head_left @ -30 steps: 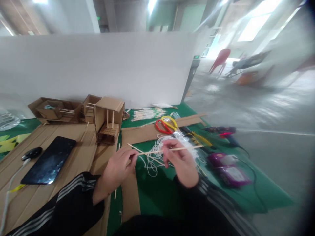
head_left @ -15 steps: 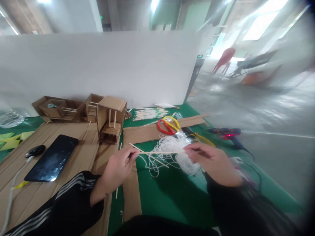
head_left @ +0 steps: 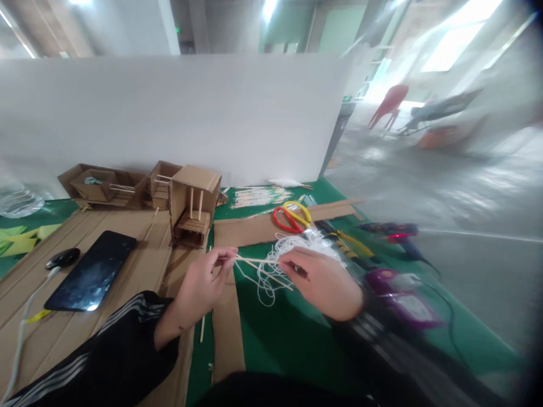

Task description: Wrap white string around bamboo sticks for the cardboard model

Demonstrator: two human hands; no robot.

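A thin wooden stick point(head_left: 257, 260) spans the gap between my two hands above the green table. My left hand point(head_left: 207, 280) pinches its left end between thumb and fingertips. Further along, my right hand point(head_left: 324, 280) has its fingers closed around the stick, whose right end is hidden in the palm. Behind and below the right hand lies a tangle of white string point(head_left: 292, 244), partly covered by that hand. Another wooden stick point(head_left: 278, 280) rests on the table across the loose string, under the held one.
Red-and-yellow-handled scissors point(head_left: 292, 217) lie on a cardboard strip point(head_left: 244, 232). Cardboard boxes point(head_left: 195, 203) stand behind left. A phone point(head_left: 91, 271) and mouse point(head_left: 63, 258) sit on cardboard. Pliers point(head_left: 355, 243), a glue gun point(head_left: 392, 230) and a purple object point(head_left: 405, 299) lie right.
My right hand has moved left along the stick, closer to my left hand. It now covers more of the string, and the purple object at right shows more. My left hand has barely moved.
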